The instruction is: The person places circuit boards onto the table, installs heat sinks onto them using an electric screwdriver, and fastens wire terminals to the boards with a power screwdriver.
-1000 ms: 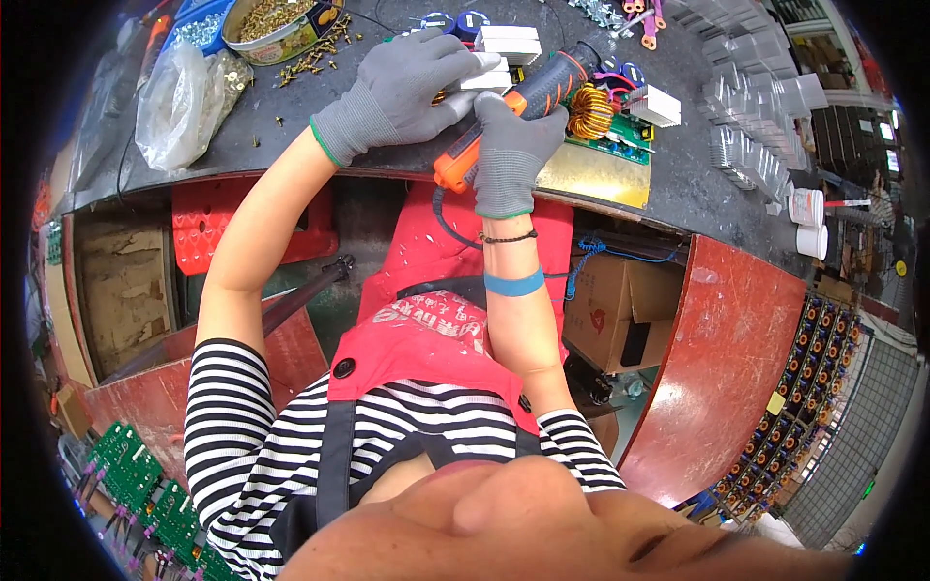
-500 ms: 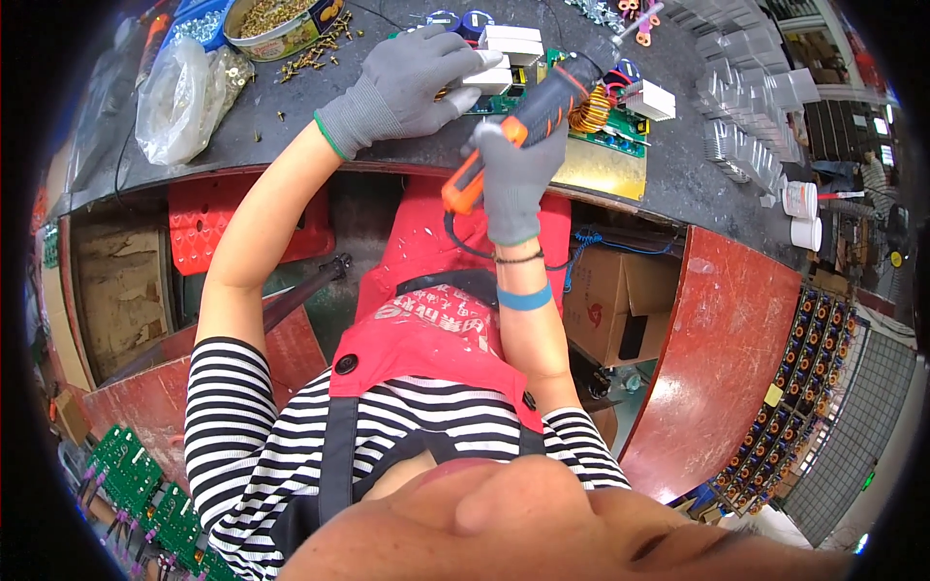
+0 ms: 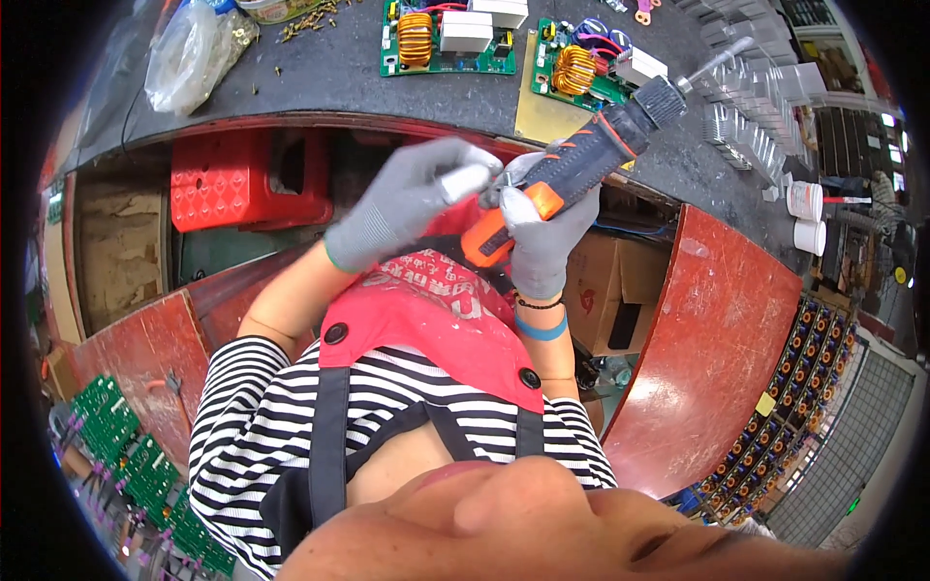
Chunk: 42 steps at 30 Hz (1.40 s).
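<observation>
Screwdriver point(image 3: 583, 160), orange and black, lies across your right hand point(image 3: 554, 232), grip wrapped round its body, tip slanting away rightward. Your left hand point(image 3: 399, 198) just beside; cannot tell whether that grip pinches anything. Beyond, on the counter point(image 3: 354, 102): two green circuit boards point(image 3: 465, 67).

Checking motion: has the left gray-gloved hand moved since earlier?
Yes: the left hand drew back from the left green circuit board past the edge of the black bench.

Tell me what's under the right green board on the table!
A gold plate pokes out from under the board. The board covers the rest, and the driver blocks some too, so I can't see there.
</observation>
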### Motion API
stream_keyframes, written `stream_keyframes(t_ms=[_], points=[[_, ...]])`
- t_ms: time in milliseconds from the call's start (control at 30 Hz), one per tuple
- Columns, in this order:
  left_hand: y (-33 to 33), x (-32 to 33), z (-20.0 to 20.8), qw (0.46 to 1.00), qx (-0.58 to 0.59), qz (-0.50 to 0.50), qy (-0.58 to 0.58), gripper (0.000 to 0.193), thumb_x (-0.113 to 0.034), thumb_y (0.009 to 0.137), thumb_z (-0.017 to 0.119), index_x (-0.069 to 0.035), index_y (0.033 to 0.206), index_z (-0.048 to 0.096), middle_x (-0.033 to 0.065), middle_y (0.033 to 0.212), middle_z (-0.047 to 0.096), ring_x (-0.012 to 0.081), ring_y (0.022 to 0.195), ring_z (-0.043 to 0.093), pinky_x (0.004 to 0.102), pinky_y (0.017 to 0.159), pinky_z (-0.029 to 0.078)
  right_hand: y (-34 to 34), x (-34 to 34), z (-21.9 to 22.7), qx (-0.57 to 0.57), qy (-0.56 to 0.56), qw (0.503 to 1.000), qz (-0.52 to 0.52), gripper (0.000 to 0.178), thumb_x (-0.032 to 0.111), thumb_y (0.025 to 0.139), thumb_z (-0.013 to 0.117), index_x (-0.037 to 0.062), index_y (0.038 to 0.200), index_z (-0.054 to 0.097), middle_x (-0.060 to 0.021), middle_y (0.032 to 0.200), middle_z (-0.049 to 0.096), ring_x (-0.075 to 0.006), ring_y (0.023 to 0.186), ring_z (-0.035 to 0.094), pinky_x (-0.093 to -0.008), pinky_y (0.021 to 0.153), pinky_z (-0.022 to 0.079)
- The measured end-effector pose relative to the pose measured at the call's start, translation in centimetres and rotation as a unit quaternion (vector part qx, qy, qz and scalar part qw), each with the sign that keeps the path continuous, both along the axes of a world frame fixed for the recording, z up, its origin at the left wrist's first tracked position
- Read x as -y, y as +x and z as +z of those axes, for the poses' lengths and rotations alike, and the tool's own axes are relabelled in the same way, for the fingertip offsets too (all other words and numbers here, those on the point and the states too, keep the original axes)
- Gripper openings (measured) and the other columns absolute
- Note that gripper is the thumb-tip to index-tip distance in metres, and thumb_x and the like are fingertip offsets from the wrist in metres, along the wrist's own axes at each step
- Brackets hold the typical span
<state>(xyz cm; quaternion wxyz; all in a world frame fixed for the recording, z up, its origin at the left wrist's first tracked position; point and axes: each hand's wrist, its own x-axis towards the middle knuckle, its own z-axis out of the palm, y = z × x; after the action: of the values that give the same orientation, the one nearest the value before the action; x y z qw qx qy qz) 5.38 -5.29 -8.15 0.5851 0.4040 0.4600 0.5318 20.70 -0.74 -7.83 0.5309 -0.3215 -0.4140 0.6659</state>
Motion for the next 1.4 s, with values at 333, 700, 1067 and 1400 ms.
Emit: stream_keyframes(t_ms=[333,700,1067,1400], points=[[4.7,1.8,-3.7,0.968,0.177,0.058,-0.169,0.018,-0.018,0.096,0.064,-0.003,0.105,0.069,-0.0055,0.077,0.060,-0.0003,0.055,0.037,0.0192,0.049,0.029,4.1,1.2,-3.4,0.370,0.274,0.886,-0.059,0.056,0.006,0.067,0.078,0.0002,0.112,0.046,-0.0081,0.087,0.067,-0.0150,0.075,0.067,-0.0296,0.072,0.056],[-0.3,1.1,-3.0,0.938,0.160,0.308,0.002,0.021,-0.014,0.099,0.054,0.003,0.111,0.061,0.0071,0.093,0.063,0.0018,0.063,0.039,0.0154,0.049,0.031,9.1,0.9,-1.1,0.076,-0.128,0.937,0.317,0.067,0.026,0.071,0.079,-0.0016,0.124,0.048,-0.0133,0.089,0.065,-0.0142,0.059,0.061,-0.0273,0.051,0.051],[-2.8,0.5,-2.0,0.952,0.192,0.237,-0.025,0.033,-0.012,0.104,0.050,0.009,0.129,0.052,0.0119,0.107,0.060,0.0012,0.066,0.035,0.0127,0.049,0.031,12.3,3.5,-2.6,0.169,-0.143,0.858,0.463,0.049,0.026,0.091,0.061,0.0001,0.131,0.050,-0.0076,0.088,0.066,-0.0131,0.076,0.063,-0.0281,0.068,0.050],[-3.4,1.0,-1.9,0.960,0.204,0.189,-0.030,0.027,-0.011,0.099,0.058,0.009,0.115,0.064,0.0144,0.098,0.069,0.0017,0.062,0.041,0.0140,0.046,0.029,11.8,3.3,-2.9,0.169,-0.137,0.866,0.450,0.050,0.029,0.090,0.062,-0.0019,0.128,0.051,-0.0079,0.088,0.066,-0.0131,0.076,0.062,-0.0277,0.068,0.050]])
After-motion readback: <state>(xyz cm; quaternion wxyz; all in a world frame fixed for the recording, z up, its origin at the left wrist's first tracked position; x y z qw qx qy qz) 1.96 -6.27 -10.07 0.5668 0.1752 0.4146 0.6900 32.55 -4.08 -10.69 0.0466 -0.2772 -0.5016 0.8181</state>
